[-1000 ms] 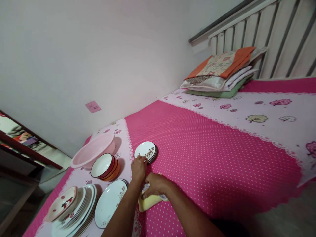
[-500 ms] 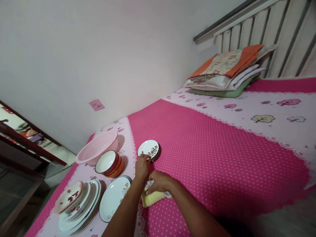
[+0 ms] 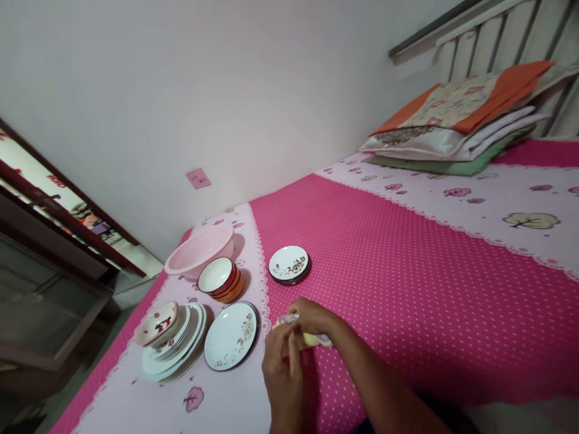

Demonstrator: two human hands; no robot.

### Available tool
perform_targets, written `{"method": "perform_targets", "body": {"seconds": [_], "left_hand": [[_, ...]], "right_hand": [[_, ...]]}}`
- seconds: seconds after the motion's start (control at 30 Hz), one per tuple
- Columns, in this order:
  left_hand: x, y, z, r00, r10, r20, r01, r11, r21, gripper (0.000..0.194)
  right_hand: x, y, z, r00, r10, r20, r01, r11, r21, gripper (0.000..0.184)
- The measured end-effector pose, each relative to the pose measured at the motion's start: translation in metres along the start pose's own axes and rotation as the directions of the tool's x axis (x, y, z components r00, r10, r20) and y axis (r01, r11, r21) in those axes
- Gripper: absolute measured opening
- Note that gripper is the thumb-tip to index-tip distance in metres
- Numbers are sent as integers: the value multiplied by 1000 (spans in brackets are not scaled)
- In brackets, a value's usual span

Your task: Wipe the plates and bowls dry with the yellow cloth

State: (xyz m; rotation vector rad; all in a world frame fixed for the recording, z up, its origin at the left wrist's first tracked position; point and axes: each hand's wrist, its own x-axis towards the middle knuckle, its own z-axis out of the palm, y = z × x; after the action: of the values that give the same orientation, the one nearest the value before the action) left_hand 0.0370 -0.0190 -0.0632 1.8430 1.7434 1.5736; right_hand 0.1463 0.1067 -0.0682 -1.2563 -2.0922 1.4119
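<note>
My right hand [image 3: 312,317] is closed on a yellow cloth [image 3: 315,340] that lies on the pink dotted bedspread [image 3: 407,283]. My left hand [image 3: 281,367] is just in front of it, fingers curled and touching the cloth's near edge. A small stack of white saucers with a brown flower print [image 3: 289,264] sits a little beyond both hands. Left of the hands lies a white plate with a brown rim [image 3: 231,336].
A stack of white plates [image 3: 181,346] topped by a small patterned dish [image 3: 156,323] is at the left. Behind it stand stacked red and orange bowls [image 3: 219,279] and a pink basin [image 3: 199,249]. Folded pillows [image 3: 456,120] rest by the headboard. The bed's left edge drops to the floor.
My left hand has let go of the saucer stack and drawn back toward me, beside the cloth. The view has swung to the left.
</note>
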Motion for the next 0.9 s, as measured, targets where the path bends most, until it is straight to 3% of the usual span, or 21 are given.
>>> {"method": "perform_targets", "body": {"seconds": [0.1,0.17,0.23,0.3,0.37,0.4,0.5,0.67,0.9], "left_hand": [[-31,-11,-30,959,-282,-32,279,958,-61,30],[-32,-31,-57,861,-492,-132,483,871,-93,44],[-24,-53,-87,763,-591,-260,568,806,-166,55],[-14,-72,-113,696,-642,-322,598,766,-235,55],[-4,-85,-131,621,-724,-300,682,688,-250,56],[1,-89,-138,604,-753,-260,727,655,-206,57],[17,-97,-147,603,-779,-171,791,612,5,57],[39,-107,-147,617,-768,-173,784,582,216,48],[43,-119,-149,638,-745,-194,758,563,329,30]], "right_hand": [[-2,1,-1,1000,-18,-8,18,1000,10,33],[-2,2,-2,1000,-23,-13,23,1000,9,34],[-2,2,-2,1000,-25,-19,25,1000,5,34],[-2,2,-2,999,-29,-23,29,1000,3,34],[-2,1,-1,999,-32,-25,32,999,3,33],[-2,1,-1,999,-33,-25,33,999,3,33],[-3,1,-1,999,-34,-27,34,999,4,35],[-3,1,-2,999,-36,-25,36,999,16,39],[0,1,-1,999,-47,-27,48,999,24,38]]}}
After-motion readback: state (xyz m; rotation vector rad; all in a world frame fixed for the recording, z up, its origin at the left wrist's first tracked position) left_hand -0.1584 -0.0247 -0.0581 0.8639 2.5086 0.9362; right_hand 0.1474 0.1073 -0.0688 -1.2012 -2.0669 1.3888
